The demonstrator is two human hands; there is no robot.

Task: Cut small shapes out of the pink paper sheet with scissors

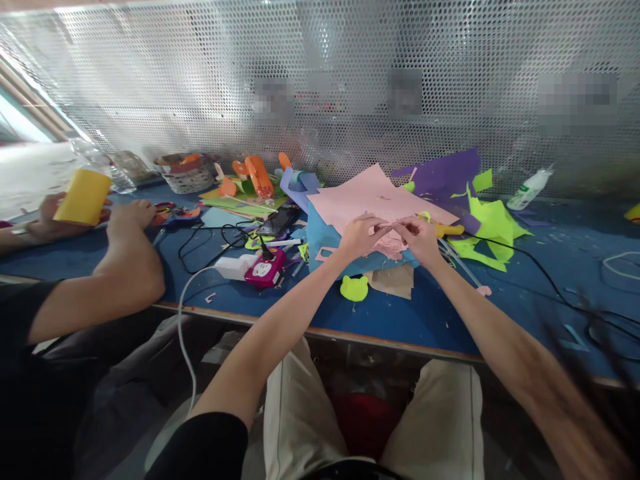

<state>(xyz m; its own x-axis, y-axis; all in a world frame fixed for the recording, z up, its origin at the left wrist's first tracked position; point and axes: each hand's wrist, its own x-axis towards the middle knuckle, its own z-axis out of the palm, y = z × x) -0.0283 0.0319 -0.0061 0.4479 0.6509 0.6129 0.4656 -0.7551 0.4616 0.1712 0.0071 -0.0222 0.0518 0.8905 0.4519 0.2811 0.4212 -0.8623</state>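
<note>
My left hand [364, 235] and my right hand [419, 238] meet over a sheet of pink paper [373, 190], fingertips pinched close together. Between them is a small pink paper piece [391, 227], partly hidden by my fingers. Crumpled pink scraps [393, 248] lie just beneath. Under the pink sheet spreads blue paper [320, 233]. A lime-green animal-head cutout [354, 289] rests nearer to me, beside a brown paper piece [395, 281]. By my right hand lies a yellow glue gun [447, 230], partly covered.
A magenta power adapter [265, 268] with plugs and cables sits left of my arms. Purple paper [445, 177], lime scraps [493, 227] and a white glue bottle [530, 189] lie right. At left, a co-worker's hand holds a yellow roll [84, 198] near a basket [185, 175].
</note>
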